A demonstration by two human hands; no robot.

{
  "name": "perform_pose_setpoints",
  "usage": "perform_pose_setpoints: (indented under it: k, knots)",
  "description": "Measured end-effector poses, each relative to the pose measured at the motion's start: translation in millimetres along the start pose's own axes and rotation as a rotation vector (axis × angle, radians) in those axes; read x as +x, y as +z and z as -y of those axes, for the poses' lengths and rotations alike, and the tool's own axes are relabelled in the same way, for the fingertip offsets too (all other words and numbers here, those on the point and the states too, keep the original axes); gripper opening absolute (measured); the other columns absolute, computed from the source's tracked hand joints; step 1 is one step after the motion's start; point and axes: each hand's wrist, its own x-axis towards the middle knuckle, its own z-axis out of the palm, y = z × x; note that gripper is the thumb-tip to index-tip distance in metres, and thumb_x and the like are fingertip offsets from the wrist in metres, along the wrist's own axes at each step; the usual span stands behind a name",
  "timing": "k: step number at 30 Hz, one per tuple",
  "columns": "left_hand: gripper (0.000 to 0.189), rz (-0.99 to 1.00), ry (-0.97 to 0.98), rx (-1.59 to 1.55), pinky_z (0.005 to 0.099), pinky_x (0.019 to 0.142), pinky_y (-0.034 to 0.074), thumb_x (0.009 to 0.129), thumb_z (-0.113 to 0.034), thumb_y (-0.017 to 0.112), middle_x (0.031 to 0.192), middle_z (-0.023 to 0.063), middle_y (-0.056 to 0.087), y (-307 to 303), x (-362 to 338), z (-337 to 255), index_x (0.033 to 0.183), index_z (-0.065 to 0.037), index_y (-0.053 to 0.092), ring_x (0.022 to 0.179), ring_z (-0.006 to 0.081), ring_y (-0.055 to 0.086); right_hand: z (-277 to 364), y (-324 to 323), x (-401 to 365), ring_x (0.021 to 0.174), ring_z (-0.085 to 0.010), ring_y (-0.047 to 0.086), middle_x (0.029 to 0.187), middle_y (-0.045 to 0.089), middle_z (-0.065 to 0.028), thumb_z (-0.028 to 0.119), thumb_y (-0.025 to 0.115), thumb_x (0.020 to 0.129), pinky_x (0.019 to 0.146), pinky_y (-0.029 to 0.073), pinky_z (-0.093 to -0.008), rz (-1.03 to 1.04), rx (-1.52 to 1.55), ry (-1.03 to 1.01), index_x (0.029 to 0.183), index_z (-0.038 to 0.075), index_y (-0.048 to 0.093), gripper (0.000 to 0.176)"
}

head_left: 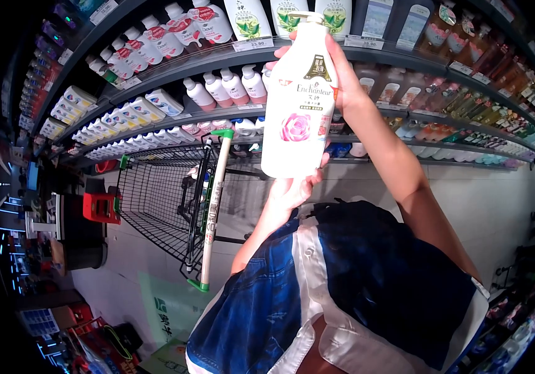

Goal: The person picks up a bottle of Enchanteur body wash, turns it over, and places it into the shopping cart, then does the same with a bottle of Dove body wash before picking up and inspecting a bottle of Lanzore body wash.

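Note:
A large white pump bottle point(298, 106) with a pink rose and the word Enchanteur on its label is held upright in front of the shelves. My left hand point(295, 189) grips it from below, fingers around its base. Near the top, my right hand point(345, 75) wraps the bottle's right side, with fingertips showing at its left edge. The pump head point(310, 17) points left. Part of each hand is hidden behind the bottle.
Curved shelves point(217, 58) full of bottles run across the back. A wire shopping cart point(161, 199) with a pale handle stands at left, beside a red basket point(100, 207). A dark counter point(83, 224) lies farther left.

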Motion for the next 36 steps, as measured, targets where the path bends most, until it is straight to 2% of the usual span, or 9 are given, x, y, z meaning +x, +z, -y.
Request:
perform_pose_setpoints:
  k: [5, 8, 10, 15, 18, 22, 27, 30, 36]
  knots:
    - [0.066, 0.014, 0.054, 0.034, 0.0358, 0.069, 0.057, 0.092, -0.038, 0.054, 0.137, 0.0178, 0.039, -1, 0, -3, 0.146, -0.01, 0.026, 0.102, 0.0251, 0.05, 3, 0, -2, 0.117, -0.0263, 0.056, 0.126, 0.055, -0.0183, 0.049, 0.035, 0.098, 0.094, 0.051, -0.0396, -0.007, -0.146, -0.037, 0.137, 0.003, 0.035, 0.061]
    - [0.065, -0.075, 0.18, 0.109, 0.0362, 0.069, 0.059, 0.091, -0.039, 0.056, 0.135, 0.0175, 0.039, 2, -7, -10, 0.143, -0.009, 0.03, 0.104, 0.0246, 0.049, 1, -5, -10, 0.116, -0.0204, 0.056, 0.125, 0.056, -0.013, 0.043, 0.037, 0.1, 0.096, 0.049, -0.0361, -0.253, -0.35, 0.032, 0.138, 0.003, 0.035, 0.055]
    - [0.071, -0.064, 0.328, 0.346, 0.0391, 0.075, 0.06, 0.084, -0.028, 0.068, 0.137, 0.017, 0.037, 8, -11, -10, 0.139, -0.001, 0.032, 0.109, 0.0274, 0.048, -2, 4, -21, 0.121, -0.0175, 0.048, 0.126, 0.052, -0.0091, 0.043, 0.054, 0.094, 0.102, 0.039, -0.0365, -0.328, -0.349, 0.069, 0.134, 0.004, 0.039, 0.057]
    - [0.078, -0.391, 0.739, 1.223, 0.0378, 0.083, 0.058, 0.078, -0.02, 0.076, 0.133, 0.0145, 0.047, 26, -8, 6, 0.139, -0.002, 0.032, 0.114, 0.0261, 0.055, 1, -11, -20, 0.115, -0.0247, 0.057, 0.125, 0.056, -0.0181, 0.032, 0.053, 0.095, 0.096, 0.049, -0.0395, -0.379, -0.148, 0.158, 0.135, 0.003, 0.041, 0.052]
    - [0.082, -0.338, 0.742, 1.346, 0.0322, 0.084, 0.055, 0.075, 0.003, 0.073, 0.133, 0.0117, 0.048, 41, 5, 23, 0.143, -0.004, 0.027, 0.114, 0.0219, 0.056, 2, -14, -19, 0.106, -0.0262, 0.062, 0.12, 0.059, -0.0171, 0.034, 0.054, 0.092, 0.092, 0.051, -0.0433, -0.325, 0.014, 0.155, 0.131, 0.003, 0.043, 0.051]
    - [0.087, -0.354, 0.684, 1.346, 0.0327, 0.086, 0.054, 0.07, 0.004, 0.076, 0.133, 0.0111, 0.048, 41, 1, 21, 0.143, -0.002, 0.028, 0.115, 0.022, 0.055, 0, -15, -20, 0.111, -0.03, 0.059, 0.123, 0.057, -0.0196, 0.038, 0.057, 0.085, 0.095, 0.049, -0.0446, -0.123, 0.073, 0.075, 0.131, 0.002, 0.044, 0.06]
    - [0.089, -0.267, 0.662, 1.36, 0.0328, 0.085, 0.056, 0.068, 0.0, 0.079, 0.133, 0.0115, 0.049, 48, -3, 20, 0.142, -0.002, 0.029, 0.114, 0.0223, 0.056, 0, 1, -16, 0.118, -0.0339, 0.053, 0.132, 0.052, -0.0172, 0.042, 0.063, 0.078, 0.1, 0.044, -0.049, -0.143, 0.077, 0.081, 0.137, 0.007, 0.04, 0.073]
    - [0.096, -0.26, 0.608, 1.202, 0.0438, 0.097, 0.049, 0.066, -0.015, 0.084, 0.141, 0.0147, 0.041, 26, -21, -2, 0.144, -0.005, 0.028, 0.125, 0.0302, 0.047, -5, 5, -14, 0.118, -0.0342, 0.054, 0.129, 0.053, -0.0157, 0.043, 0.064, 0.076, 0.1, 0.045, -0.0482, -0.133, 0.089, 0.046, 0.136, 0.008, 0.041, 0.074]
    - [0.097, -0.18, 0.481, 0.789, 0.0448, 0.098, 0.047, 0.065, -0.016, 0.084, 0.142, 0.0148, 0.039, 7, -28, 4, 0.144, -0.005, 0.028, 0.126, 0.031, 0.045, -11, 14, -13, 0.117, -0.0332, 0.055, 0.122, 0.057, -0.0132, 0.041, 0.065, 0.074, 0.098, 0.047, -0.0463, -0.099, 0.116, 0.032, 0.135, 0.01, 0.043, 0.072]
